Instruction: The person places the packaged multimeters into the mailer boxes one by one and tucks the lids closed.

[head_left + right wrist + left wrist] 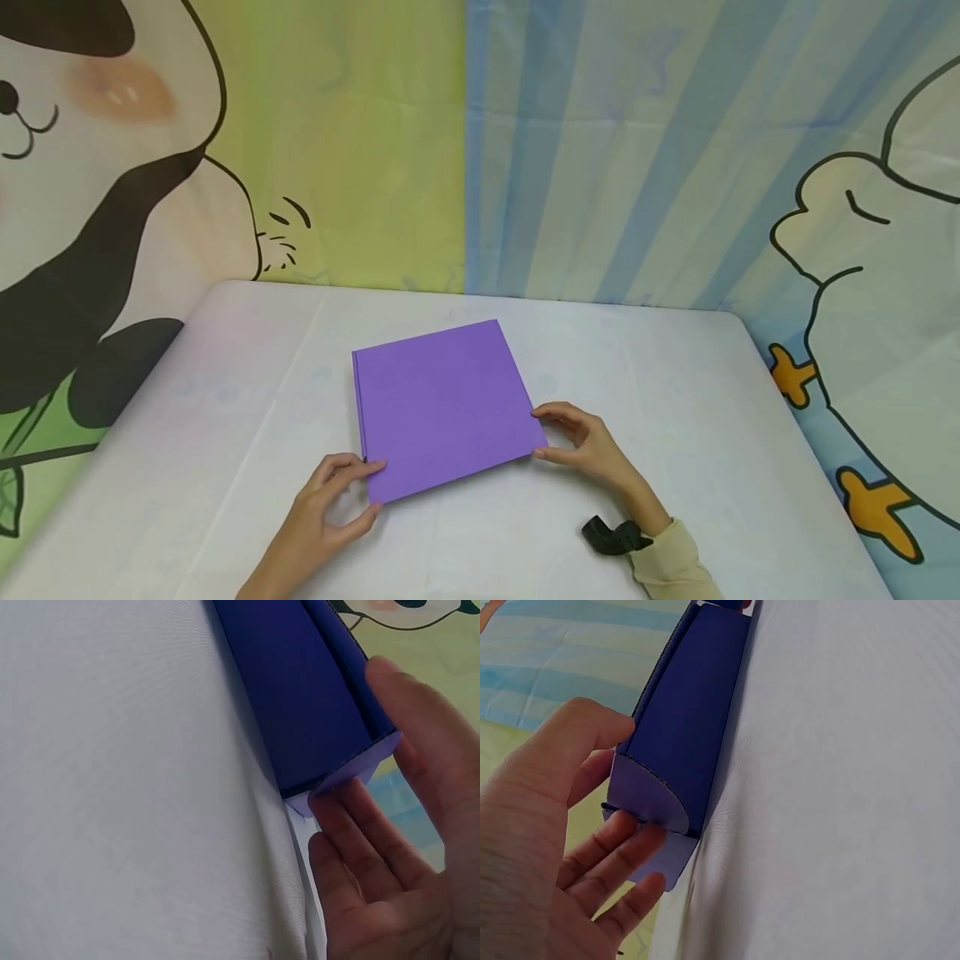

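Note:
A flat purple cardboard box (450, 408) lies on the white-covered table, turned at a slight angle. At its near left corner my left hand (318, 508) grips it, the thumb on the near edge and fingers against the left side. My right hand (588, 446) holds the near right corner in a similar way. In the left wrist view, the fingers of the left hand (592, 817) press a rounded side flap (646, 791) with a corrugated edge. The right wrist view shows the right hand (405, 825) with its thumb by the lid edge and fingers under the side flap (356, 766).
White cloth covers the table (645, 375). A black wrist-worn device (615, 536) sits by the right sleeve (671, 562). Behind the table hangs a printed backdrop (390, 142) with cartoon animals at both sides.

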{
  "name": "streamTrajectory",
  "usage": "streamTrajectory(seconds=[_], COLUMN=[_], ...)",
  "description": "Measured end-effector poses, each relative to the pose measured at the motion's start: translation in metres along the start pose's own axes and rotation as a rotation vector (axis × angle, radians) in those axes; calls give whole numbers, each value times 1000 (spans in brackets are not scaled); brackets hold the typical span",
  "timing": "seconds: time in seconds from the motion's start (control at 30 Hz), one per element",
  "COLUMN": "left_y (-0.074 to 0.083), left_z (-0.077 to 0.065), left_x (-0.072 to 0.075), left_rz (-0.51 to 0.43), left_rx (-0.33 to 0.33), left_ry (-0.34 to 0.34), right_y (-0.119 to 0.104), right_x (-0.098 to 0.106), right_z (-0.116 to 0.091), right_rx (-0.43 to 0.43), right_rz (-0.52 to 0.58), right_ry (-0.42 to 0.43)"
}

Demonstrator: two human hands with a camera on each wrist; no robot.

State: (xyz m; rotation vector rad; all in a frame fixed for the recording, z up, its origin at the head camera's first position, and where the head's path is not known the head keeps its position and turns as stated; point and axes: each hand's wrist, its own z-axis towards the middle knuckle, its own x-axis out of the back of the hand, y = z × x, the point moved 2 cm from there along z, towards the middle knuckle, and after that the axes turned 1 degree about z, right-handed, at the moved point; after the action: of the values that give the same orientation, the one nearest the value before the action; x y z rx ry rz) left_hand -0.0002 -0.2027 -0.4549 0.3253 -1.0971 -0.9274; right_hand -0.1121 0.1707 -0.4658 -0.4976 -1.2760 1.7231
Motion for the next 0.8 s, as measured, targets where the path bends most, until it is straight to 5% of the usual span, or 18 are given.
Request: streamTrajectory(seconds=[0.8], left_y=[-2], left_z=[0], left_x=[-1], left_rz=[-42], left_rx=[-1], left_ry=[20], right_y=[0], right_x=[-2], right_z=[-1], right_rx=[14], right_rz=[89], right_ry=[6])
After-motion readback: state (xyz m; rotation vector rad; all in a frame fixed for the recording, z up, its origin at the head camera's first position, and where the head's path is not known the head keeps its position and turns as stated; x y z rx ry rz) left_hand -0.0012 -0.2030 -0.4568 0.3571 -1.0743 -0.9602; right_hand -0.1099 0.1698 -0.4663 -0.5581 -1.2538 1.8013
